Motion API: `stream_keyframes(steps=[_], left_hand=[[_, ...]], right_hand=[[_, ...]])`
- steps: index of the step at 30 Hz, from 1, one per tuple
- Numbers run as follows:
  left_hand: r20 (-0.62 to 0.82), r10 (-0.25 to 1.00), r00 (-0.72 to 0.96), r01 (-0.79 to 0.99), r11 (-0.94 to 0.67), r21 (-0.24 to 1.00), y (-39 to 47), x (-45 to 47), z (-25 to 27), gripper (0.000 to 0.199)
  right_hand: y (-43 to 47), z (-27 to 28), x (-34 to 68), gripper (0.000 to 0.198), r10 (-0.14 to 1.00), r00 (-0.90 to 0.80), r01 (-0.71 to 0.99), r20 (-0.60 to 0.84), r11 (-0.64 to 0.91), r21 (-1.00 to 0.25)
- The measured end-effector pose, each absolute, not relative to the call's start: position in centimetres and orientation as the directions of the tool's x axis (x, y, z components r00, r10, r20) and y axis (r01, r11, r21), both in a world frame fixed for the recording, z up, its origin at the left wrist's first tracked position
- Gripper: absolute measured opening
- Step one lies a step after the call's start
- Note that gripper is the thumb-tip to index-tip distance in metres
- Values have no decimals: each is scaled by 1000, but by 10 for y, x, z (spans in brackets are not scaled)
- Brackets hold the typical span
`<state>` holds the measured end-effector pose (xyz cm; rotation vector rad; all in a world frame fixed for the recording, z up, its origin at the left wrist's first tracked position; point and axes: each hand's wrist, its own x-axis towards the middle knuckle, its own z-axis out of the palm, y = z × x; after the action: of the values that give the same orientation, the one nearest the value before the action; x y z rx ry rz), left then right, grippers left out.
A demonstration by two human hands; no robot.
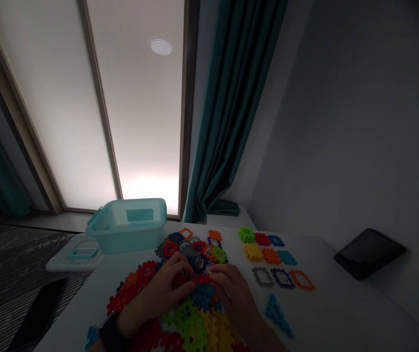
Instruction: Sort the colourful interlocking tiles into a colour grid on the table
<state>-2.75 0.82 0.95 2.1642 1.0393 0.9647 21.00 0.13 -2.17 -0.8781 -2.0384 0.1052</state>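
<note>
My left hand (pixel 167 286) and my right hand (pixel 233 291) meet over a heap of colourful interlocking plastic tiles with notched edges. Between their fingertips is a red tile (pixel 202 278), seen nearly edge-on and pinched from both sides. Blue tiles (pixel 204 296) lie just below it. Closer to me are green tiles (pixel 187 320) and yellow tiles (pixel 218 332). More red tiles (pixel 145 274) lie left of my left wrist, which wears a dark watch (pixel 112 332). Beyond my fingers sits a mixed group with grey tiles (pixel 187 248). My hands hide part of the heap.
Sorted tiles stand in rows at the right, including a green stack (pixel 246 234) and a purple frame (pixel 282 278). Joined blue pieces (pixel 278 315) lie nearer. A teal bin (pixel 126 239), its lid (pixel 75 254), a phone (pixel 36 315) and a dark tablet (pixel 370 253) surround them.
</note>
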Motion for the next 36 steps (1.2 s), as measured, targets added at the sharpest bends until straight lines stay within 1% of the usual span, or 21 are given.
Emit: stream_keyframes(steps=[3, 7, 10, 12, 15, 19, 22, 28, 32, 34, 36], left_hand=[[370, 807, 461, 405, -562, 721, 7, -26, 13, 13], [392, 806, 443, 391, -567, 725, 7, -24, 13, 17], [380, 833, 401, 373, -528, 763, 10, -23, 9, 22], [373, 852, 367, 360, -500, 788, 13, -24, 6, 26], [360, 876, 321, 353, -464, 812, 18, -26, 1, 33], [336, 896, 291, 377, -431, 820, 22, -29, 1, 37], [344, 889, 301, 391, -444, 806, 20, -29, 5, 38], [391, 863, 319, 386, -496, 778, 15, -29, 11, 36], [406, 853, 328, 407, -515, 754, 14, -30, 12, 34], [410, 850, 331, 424, -522, 740, 14, -30, 11, 32], [417, 841, 346, 429, -537, 726, 13, -29, 11, 28]], right_hand=[[-2, -21, 204, 21, 703, -271, 506, 658, 685, -524], [-5, -22, 195, 21, 827, -183, 467, 531, 549, -693], [-5, -22, 192, 16, 873, -146, 432, 465, 479, -764], [-5, -21, 192, 13, 886, -133, 411, 444, 457, -789], [-5, -21, 196, 16, 878, -150, 417, 454, 473, -776], [-7, -22, 201, 29, 818, -263, 493, 511, 570, -658], [-6, -26, 203, 40, 781, -318, 533, 538, 616, -579], [-3, -31, 204, 48, 755, -337, 577, 562, 637, -510], [-5, -27, 203, 46, 754, -347, 573, 558, 641, -510], [-5, -24, 202, 38, 768, -338, 556, 544, 629, -543], [-5, -22, 201, 25, 786, -314, 541, 533, 609, -580]])
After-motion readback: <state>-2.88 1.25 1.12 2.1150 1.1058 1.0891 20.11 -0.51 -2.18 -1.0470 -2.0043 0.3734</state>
